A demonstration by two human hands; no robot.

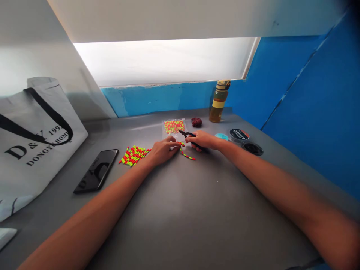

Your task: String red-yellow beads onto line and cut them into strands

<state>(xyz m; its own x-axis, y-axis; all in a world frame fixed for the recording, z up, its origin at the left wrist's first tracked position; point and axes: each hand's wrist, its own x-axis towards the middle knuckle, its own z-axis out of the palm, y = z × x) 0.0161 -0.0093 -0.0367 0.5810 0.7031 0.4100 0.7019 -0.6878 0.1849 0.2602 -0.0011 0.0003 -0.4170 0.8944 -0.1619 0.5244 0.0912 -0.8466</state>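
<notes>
My right hand (202,139) is shut on a pair of small black scissors (185,134), whose blades point up and left. My left hand (164,150) pinches a short strand of red and yellow beads (187,155) just below the blade tips, and the strand trails down to the right. Behind both hands lies a clear plastic bag of red and yellow beads (173,127). Left of my left hand lies a neat patch of similar bead strips (134,155). My fingers hide part of the strand.
The grey tabletop (180,210) meets blue walls. On it are a black smartphone (97,170), a white tote bag (36,144), a bottle of yellow liquid (218,101), a dark red lump (196,122), a fishing-line spool (239,135), a black round lid (252,148) and a pale blue disc (221,137).
</notes>
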